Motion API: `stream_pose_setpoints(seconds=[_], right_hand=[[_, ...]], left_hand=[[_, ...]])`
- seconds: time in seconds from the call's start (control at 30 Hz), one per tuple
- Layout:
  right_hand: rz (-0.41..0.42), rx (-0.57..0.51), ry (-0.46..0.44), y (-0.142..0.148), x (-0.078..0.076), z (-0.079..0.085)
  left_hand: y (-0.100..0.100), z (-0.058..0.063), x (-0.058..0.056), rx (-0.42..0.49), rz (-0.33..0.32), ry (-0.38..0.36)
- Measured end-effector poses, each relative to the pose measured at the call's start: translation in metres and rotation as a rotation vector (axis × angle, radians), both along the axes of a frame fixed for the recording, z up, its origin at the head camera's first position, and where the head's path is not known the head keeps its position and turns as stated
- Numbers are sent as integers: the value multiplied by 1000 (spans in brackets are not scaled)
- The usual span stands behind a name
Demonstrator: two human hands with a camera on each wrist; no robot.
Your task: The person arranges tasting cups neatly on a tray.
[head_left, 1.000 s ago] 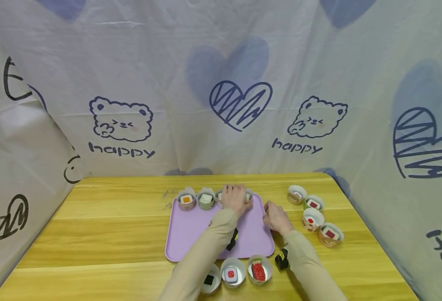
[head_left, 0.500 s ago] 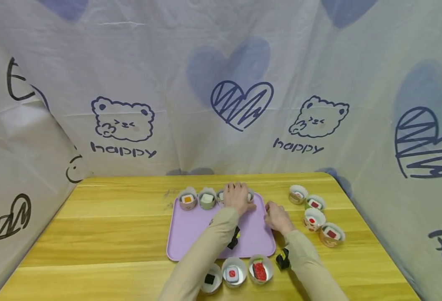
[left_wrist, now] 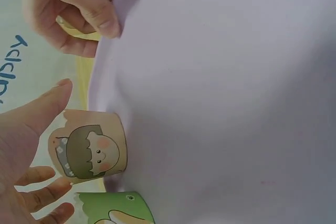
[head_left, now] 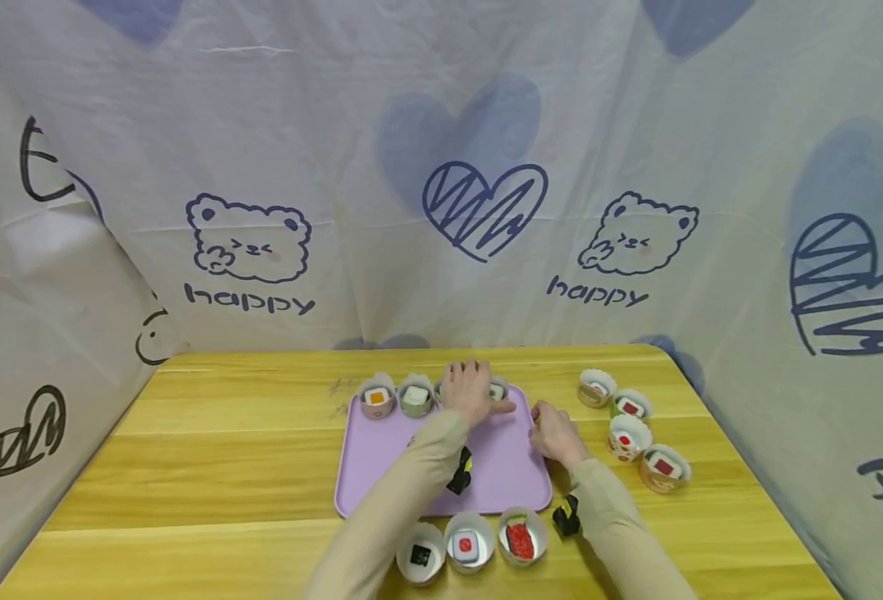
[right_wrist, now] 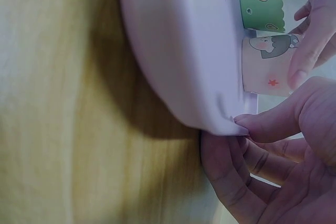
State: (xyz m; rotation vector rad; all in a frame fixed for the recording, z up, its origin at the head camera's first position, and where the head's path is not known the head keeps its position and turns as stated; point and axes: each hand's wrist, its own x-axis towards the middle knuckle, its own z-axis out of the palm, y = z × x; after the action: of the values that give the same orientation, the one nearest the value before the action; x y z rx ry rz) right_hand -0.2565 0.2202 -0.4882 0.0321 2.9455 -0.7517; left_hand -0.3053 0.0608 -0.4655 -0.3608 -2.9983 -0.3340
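Note:
A lilac tray (head_left: 494, 471) lies on the table with a row of paper cups along its far edge. Over the right end of this row is my left hand (head_left: 467, 392), its thumb stretched out to the side. The left wrist view shows a peach cup (left_wrist: 105, 145) with a cartoon face between that spread thumb and the fingers, with a gap at the thumb. A green cup (left_wrist: 115, 208) stands beside it. My right hand (head_left: 557, 432) pinches the tray's right rim between thumb and fingers, plain in the right wrist view.
Cups with sushi-like pieces line the tray's far edge, including a pink cup (head_left: 377, 400) and a pale green cup (head_left: 414, 398). Several more, such as a brown cup (head_left: 664, 471), stand to the right. Three, including a white cup (head_left: 521, 540), stand in front.
The left hand has eased slightly left, its thumb spreading away from the rightmost cup, which shows more now. The right hand keeps its hold on the tray rim.

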Motion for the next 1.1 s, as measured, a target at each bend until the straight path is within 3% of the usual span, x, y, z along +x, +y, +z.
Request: stream_pose_setpoints(seconds=[0.23,0.63,0.93,1.1], right_hand=[[4,5,5,1,-1,0],[19,16,35,0,0,0],[18,11,35,0,-1,-1],[20,4,46,0,-1,-2]], left_hand=[[-6,7,1,37,-12,-22],[-17,17,19,47,-84,-22],[-36,25,30,264,-155,-75],[-49,28,36,341,-155,-91]])
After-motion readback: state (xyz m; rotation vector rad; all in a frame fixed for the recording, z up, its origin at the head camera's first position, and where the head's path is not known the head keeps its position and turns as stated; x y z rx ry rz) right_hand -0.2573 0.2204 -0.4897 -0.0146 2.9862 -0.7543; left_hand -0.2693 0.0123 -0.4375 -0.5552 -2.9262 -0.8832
